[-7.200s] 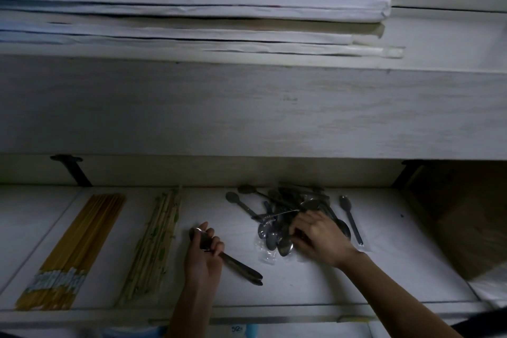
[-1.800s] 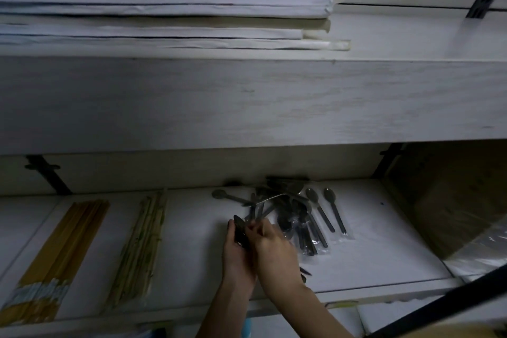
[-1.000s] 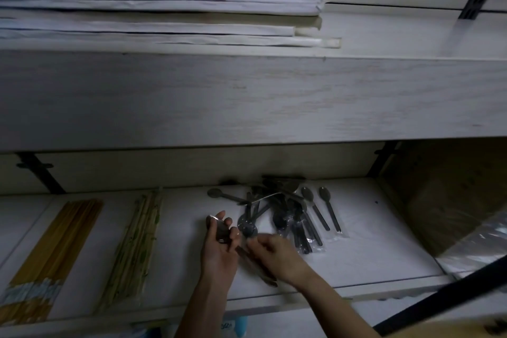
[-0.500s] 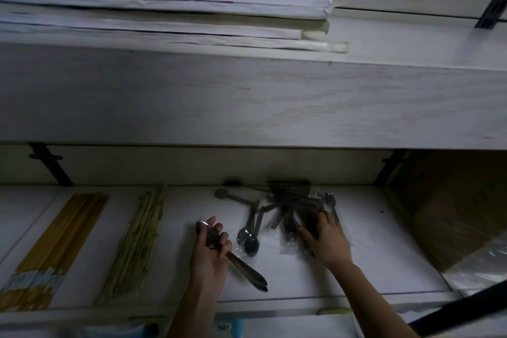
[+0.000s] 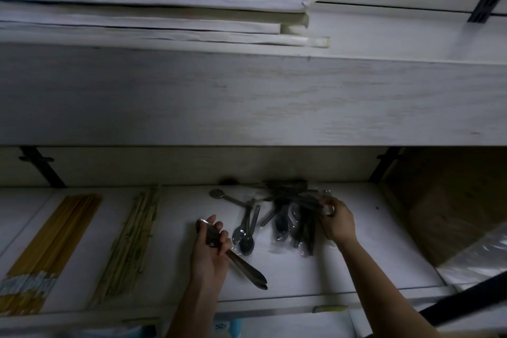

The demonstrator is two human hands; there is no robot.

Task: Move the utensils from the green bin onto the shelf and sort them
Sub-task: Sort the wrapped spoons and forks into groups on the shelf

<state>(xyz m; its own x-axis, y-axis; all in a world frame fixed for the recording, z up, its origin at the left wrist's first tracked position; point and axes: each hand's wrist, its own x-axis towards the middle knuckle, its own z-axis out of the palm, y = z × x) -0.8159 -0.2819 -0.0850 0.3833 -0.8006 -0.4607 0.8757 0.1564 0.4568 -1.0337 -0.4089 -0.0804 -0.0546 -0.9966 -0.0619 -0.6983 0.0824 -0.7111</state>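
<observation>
- The white wooden shelf [image 5: 384, 269] carries the utensils. The green bin is out of view, so I judge that the sorting step is in hand.
- A loose pile of dark metal spoons [image 5: 299, 217], some in plastic, lies right of middle.
- The left hand [image 5: 210, 252] grips a stacked bundle of metal spoons [image 5: 248, 270].
- The right hand [image 5: 336, 223] pinches a clear plastic wrapper [image 5: 327, 207] at the pile's right edge. The next move should free one spoon without dragging the others.
- A small blue tag [image 5: 220, 326] under the near edge seems to read "52".

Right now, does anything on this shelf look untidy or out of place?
The spoon pile at the right lies tangled, handles crossing in many directions, where the right hand grips it. The left hand holds utensils. The yellow chopsticks and green chopsticks lie in neat parallel bundles.
</observation>
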